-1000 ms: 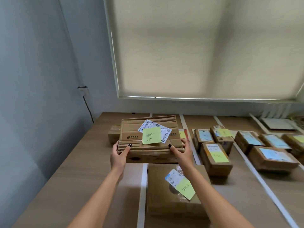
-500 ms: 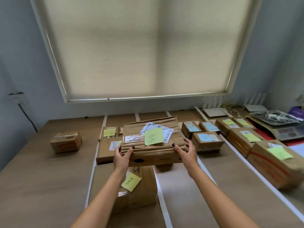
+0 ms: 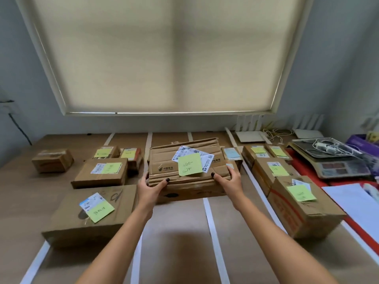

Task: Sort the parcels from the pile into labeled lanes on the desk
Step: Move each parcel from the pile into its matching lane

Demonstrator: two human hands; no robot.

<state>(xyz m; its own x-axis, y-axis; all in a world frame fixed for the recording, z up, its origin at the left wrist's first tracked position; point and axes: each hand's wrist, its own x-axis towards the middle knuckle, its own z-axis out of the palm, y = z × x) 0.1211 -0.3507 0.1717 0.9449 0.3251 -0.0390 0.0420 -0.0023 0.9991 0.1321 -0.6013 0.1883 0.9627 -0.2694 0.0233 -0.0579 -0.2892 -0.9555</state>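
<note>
A flat, creased cardboard parcel [image 3: 164, 160] with a white shipping label and a green sticky note on top is held above the desk, over the middle lane. My left hand [image 3: 150, 186] grips its near left corner, thumb on top. My right hand [image 3: 229, 181] grips its near right corner the same way. White tape strips [image 3: 211, 224] divide the wooden desk [image 3: 178, 232] into lanes. Several other brown parcels with green notes lie in the lanes, such as a large one [image 3: 90, 214] at the near left and a red-printed one [image 3: 303, 206] at the right.
A lone small box [image 3: 52, 159] sits at the far left outside the lanes. A weighing scale [image 3: 330, 160] with cables on it stands at the right on a red mat [image 3: 356, 230], beside white paper [image 3: 356, 199]. Two white routers stand against the back wall.
My view and the held parcel have swung right, from the left lanes to the middle lane. Both hands keep the same hold on the parcel.
</note>
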